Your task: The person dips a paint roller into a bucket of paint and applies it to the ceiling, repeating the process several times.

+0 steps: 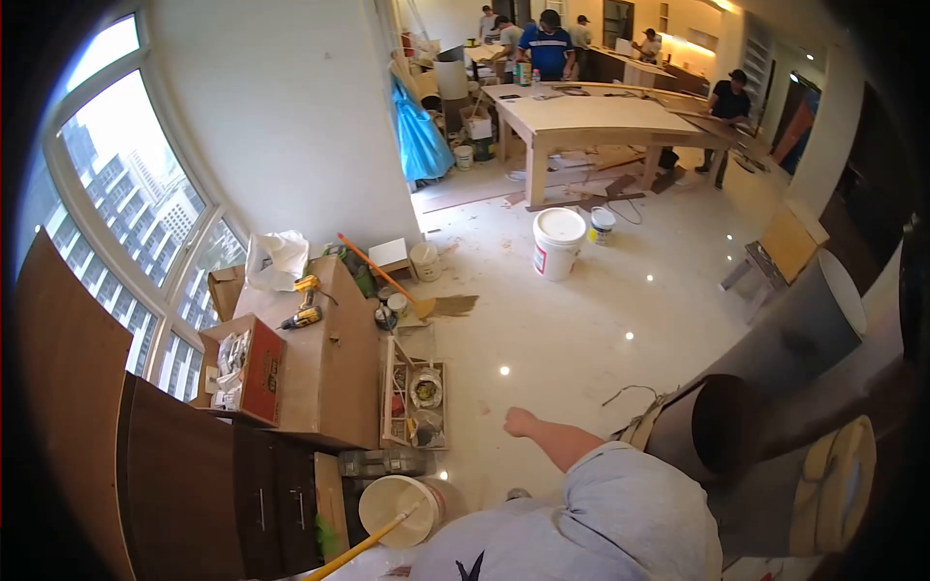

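Note:
My right hand (pixel 521 421) hangs over the pale tiled floor, its fingers curled into a loose fist with nothing visible in it. My left hand is out of view. To the left of my right hand, a wooden tool tray (pixel 445 405) lies on the floor, holding a roll of tape and small items. Nearer my body stands a white bucket (pixel 373 499) with a yellow-handled stick (pixel 373 542) leaning in it. Farther ahead is a lidded white pail (pixel 559 227), with a smaller tub (pixel 602 226) beside it.
A cardboard-coloured box (pixel 339 373) at left carries a yellow cordless drill (pixel 305 302) and an open red carton (pixel 262 373). Large rolled sheets (pixel 794 320) lie at right. Several people work around a long wooden table (pixel 591 114). A broom-like handle (pixel 373 263) leans near the wall.

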Available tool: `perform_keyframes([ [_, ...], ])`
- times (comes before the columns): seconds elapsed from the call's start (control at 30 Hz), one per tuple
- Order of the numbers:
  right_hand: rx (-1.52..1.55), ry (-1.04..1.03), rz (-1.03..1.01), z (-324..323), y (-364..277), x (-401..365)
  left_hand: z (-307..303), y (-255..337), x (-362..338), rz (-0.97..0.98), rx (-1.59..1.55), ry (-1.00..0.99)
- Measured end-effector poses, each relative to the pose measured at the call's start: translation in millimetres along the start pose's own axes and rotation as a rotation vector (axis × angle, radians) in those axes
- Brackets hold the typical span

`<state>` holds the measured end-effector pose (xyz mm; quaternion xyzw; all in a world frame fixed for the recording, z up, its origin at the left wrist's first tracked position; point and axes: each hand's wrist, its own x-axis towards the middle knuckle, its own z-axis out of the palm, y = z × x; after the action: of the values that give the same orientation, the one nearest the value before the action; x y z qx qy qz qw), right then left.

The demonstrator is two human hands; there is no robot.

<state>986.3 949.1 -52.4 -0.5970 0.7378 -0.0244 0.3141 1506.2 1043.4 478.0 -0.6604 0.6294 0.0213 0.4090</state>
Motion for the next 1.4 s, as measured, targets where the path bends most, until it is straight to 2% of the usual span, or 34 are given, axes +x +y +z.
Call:
perform_keyframes([
  [0.07, 0.325, 0.204, 0.217, -10.3, 21.0, -27.3, -0.2, -5.6, 7.2, 0.063, 0.049, 0.02],
  [0.13, 0.402, 0.359, 0.16, -25.9, 31.4, -21.8, -3.9, -7.8, 12.7, 0.054, 0.056, 0.042],
  [0.2, 0.548, 0.52, 0.109, -74.5, 2.2, -36.7, -5.7, -15.3, 22.1, 0.075, 0.073, 0.076],
  [0.3, 0.77, 0.67, -0.249, -181.5, -85.7, -99.0, -12.7, -23.9, 33.9, 0.134, 0.104, 0.085],
  [0.37, 0.836, 0.761, -0.593, -249.7, -150.0, -154.9, -25.8, -14.9, 32.0, 0.136, 0.106, 0.028],
  [0.47, 0.519, 0.854, -1.147, -334.8, -212.7, -261.2, -35.7, 3.0, 23.8, 0.107, 0.134, 0.053],
  [0.57, 0.218, 0.851, -1.735, -391.8, -233.4, -336.1, -52.8, 27.9, 15.1, 0.147, 0.196, 0.004],
  [0.6, 0.267, 0.752, -1.739, -401.0, -237.4, -359.2, -58.3, 34.9, 10.8, 0.138, 0.201, 0.009],
  [0.67, 0.146, 0.683, -1.88, -422.6, -238.4, -380.1, -66.4, 52.6, 4.7, 0.137, 0.203, 0.019],
  [0.7, -0.025, 0.709, -2.015, -441.2, -240.0, -378.2, -68.5, 57.6, 5.4, 0.144, 0.21, 0.018],
  [0.8, 0.317, 0.9, -1.946, -423.7, -243.8, -389.3, -64.2, 60.0, 10.9, 0.144, 0.161, 0.065],
  [0.83, 0.301, 0.796, -1.936, -435.3, -225.6, -389.5, -61.9, 60.2, 14.6, 0.162, 0.133, 0.114],
  [0.9, 0.346, 0.821, -1.774, -439.6, -192.7, -385.4, -61.8, 60.7, 20.1, 0.178, 0.098, 0.146],
  [0.93, 0.42, 0.922, -1.619, -430.3, -179.4, -375.9, -6.0, 33.2, 66.6, 0.261, 0.301, 0.397],
  [0.97, 0.506, 0.992, -1.454, -415.5, -168.0, -362.3, 15.2, 25.5, 87.7, 0.164, 0.262, 0.42],
  [1.03, 0.672, 0.997, -1.176, -390.8, -152.9, -328.2, -31.4, 37.0, 48.3, 0.222, 0.172, 0.415],
  [1.1, 0.744, 0.862, -0.919, -362.2, -135.2, -296.6, -39.9, 28.5, 37.6, 0.211, 0.094, 0.367],
  [1.23, 0.639, 0.577, -0.381, -290.2, -87.5, -244.1, -55.5, 26.6, 28.0, 0.105, -0.041, 0.286],
  [1.33, 0.573, 0.413, -0.187, -238.3, -71.3, -221.7, -53.2, 20.0, 25.1, 0.063, -0.091, 0.271],
  [1.4, 0.54, 0.33, -0.167, -194.4, -56.4, -208.1, -53.3, 20.0, 25.9, 0.066, -0.088, 0.254],
])
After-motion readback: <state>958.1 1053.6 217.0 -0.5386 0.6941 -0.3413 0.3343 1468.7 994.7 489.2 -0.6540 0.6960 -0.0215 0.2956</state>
